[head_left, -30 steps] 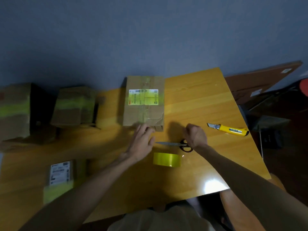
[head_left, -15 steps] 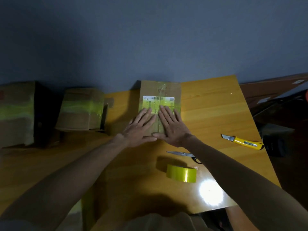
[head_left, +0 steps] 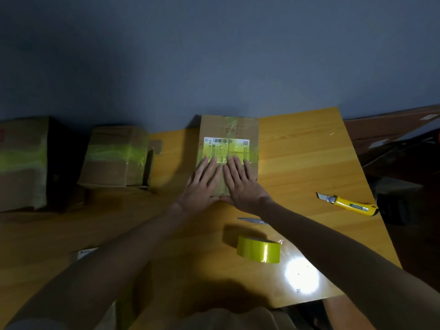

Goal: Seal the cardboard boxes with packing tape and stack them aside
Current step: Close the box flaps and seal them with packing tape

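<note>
A flat cardboard box (head_left: 240, 129) with a white barcode label and yellow tape lies at the far middle of the wooden table (head_left: 304, 158). My left hand (head_left: 202, 184) and my right hand (head_left: 240, 182) lie side by side on its near half, fingers straight, pressing down on the top. A roll of yellow packing tape (head_left: 258, 251) stands on the table near me, below my right forearm. Scissors (head_left: 250, 219) lie between the roll and the box, partly hidden by my right forearm.
Two taped cardboard boxes stand at the left, a large one (head_left: 22, 163) and a smaller one (head_left: 114, 158). A yellow utility knife (head_left: 350, 204) lies near the table's right edge. A labelled parcel corner (head_left: 85, 252) shows under my left arm. A wall runs behind the table.
My right hand left the scissors and both hands moved onto the box top, where they now press flat. The view shifted, so everything sits slightly further right and lower.
</note>
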